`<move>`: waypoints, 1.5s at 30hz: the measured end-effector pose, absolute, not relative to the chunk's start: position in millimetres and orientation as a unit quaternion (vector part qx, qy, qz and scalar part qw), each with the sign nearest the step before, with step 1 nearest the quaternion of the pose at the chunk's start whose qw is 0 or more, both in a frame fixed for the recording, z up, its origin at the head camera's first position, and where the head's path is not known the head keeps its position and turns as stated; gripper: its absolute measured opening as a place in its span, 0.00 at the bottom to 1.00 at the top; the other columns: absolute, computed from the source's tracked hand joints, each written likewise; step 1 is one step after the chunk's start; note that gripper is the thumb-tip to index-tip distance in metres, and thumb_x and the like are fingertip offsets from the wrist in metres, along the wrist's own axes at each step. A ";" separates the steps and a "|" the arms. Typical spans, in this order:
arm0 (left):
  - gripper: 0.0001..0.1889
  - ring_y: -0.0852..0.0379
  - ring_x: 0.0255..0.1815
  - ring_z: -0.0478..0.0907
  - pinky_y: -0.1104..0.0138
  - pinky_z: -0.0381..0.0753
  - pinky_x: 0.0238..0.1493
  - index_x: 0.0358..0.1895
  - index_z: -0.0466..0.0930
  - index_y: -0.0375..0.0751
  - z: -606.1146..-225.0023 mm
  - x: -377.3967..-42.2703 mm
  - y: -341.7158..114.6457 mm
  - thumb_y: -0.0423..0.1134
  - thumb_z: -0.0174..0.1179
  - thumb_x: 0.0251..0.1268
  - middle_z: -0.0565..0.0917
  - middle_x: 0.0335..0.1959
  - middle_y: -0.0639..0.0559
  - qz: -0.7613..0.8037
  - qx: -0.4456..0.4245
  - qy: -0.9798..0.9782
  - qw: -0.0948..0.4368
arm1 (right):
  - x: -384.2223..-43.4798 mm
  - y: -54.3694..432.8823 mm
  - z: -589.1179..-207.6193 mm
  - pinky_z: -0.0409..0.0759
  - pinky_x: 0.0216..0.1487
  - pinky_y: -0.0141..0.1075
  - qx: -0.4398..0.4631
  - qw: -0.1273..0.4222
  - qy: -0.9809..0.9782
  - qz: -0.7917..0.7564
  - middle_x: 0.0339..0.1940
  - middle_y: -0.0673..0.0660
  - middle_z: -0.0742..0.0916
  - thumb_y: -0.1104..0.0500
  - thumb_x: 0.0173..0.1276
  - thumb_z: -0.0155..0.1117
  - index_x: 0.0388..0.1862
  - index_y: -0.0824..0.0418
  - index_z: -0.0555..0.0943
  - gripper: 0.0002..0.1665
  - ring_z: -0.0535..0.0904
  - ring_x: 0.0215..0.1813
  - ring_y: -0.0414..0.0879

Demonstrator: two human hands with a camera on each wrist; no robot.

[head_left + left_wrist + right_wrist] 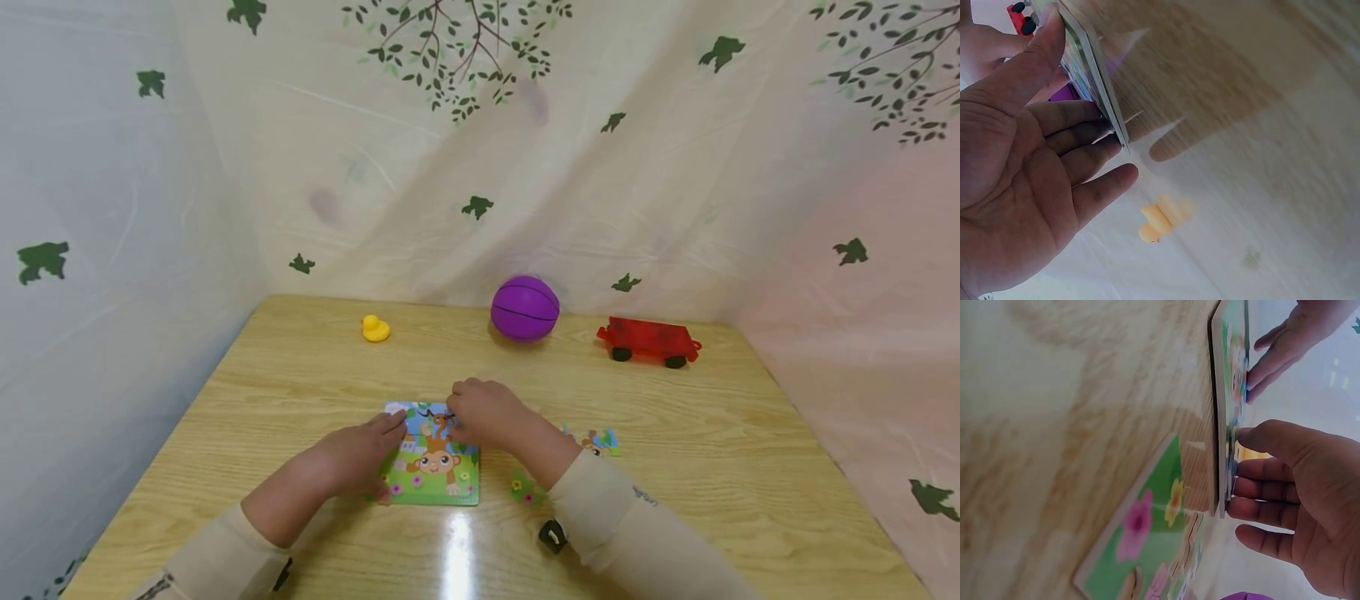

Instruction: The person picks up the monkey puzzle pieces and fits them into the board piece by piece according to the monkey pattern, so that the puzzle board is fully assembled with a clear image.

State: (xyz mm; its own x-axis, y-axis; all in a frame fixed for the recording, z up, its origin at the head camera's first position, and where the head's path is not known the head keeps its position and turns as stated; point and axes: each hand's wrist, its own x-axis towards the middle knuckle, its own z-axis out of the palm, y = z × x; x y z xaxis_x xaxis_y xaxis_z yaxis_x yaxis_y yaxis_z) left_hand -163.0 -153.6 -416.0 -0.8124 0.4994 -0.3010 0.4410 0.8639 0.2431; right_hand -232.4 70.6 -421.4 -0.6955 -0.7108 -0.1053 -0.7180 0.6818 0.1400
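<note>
A square picture puzzle board (442, 497) with a cartoon monkey, flowers and blue sky lies on the table in the head view. My left hand (358, 458) rests along its left side, fingers extended over the upper left and thumb near the lower left corner. At the upper right corner my right hand (487, 414) has thumb and fingertips bent onto a puzzle piece, mostly hidden under the hand. The right wrist view shows these fingertips (1246, 509) at the board's edge. To the right lie a flower puzzle piece (527, 487) and a monkey-face piece (600, 442), partly behind the right forearm.
A yellow rubber duck (375, 329), a purple ball (525, 309) and a red toy wagon (651, 340) stand along the back of the wooden table (300, 375). Leaf-patterned cloth (420, 208) hangs behind and at both sides.
</note>
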 end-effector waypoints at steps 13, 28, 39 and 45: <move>0.51 0.38 0.77 0.55 0.47 0.64 0.73 0.73 0.61 0.32 -418.0 -164.4 -152.0 0.51 0.75 0.46 0.56 0.78 0.40 0.080 0.249 0.948 0.182 | -232.2 65.2 -421.7 0.80 0.37 0.34 -0.387 0.032 0.916 0.096 0.36 0.46 0.81 0.42 0.67 0.65 0.40 0.52 0.85 0.16 0.75 0.37 0.41; 0.51 0.38 0.77 0.55 0.48 0.64 0.73 0.73 0.60 0.32 -415.2 -162.6 -151.2 0.51 0.75 0.47 0.56 0.78 0.40 0.072 0.249 0.948 0.184 | -223.4 60.4 -419.9 0.78 0.39 0.30 -0.406 0.005 0.904 0.135 0.34 0.46 0.78 0.54 0.70 0.62 0.41 0.53 0.88 0.09 0.72 0.36 0.41; 0.52 0.36 0.76 0.56 0.46 0.63 0.73 0.73 0.61 0.31 -417.6 -161.4 -154.9 0.51 0.75 0.45 0.57 0.77 0.39 0.097 0.254 0.949 0.161 | -228.2 74.3 -424.1 0.76 0.38 0.30 -0.433 0.016 0.898 0.078 0.33 0.47 0.80 0.52 0.74 0.59 0.44 0.54 0.87 0.12 0.72 0.34 0.40; 0.52 0.35 0.75 0.58 0.45 0.64 0.72 0.72 0.61 0.30 -421.4 -163.0 -157.8 0.51 0.75 0.44 0.58 0.77 0.37 0.104 0.268 0.946 0.146 | -231.5 99.1 -416.6 0.80 0.55 0.37 -0.387 0.097 0.914 -0.076 0.50 0.51 0.83 0.51 0.75 0.57 0.58 0.57 0.81 0.18 0.79 0.52 0.43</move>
State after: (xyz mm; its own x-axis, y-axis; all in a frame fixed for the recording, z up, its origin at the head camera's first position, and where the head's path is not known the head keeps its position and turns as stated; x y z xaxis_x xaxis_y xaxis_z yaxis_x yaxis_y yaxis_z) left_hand -163.0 -157.8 -421.4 -0.8133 0.5385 -0.2202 0.4777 0.8342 0.2755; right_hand -231.5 99.1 -416.6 -0.6811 -0.7226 -0.1180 -0.6933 0.6884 -0.2133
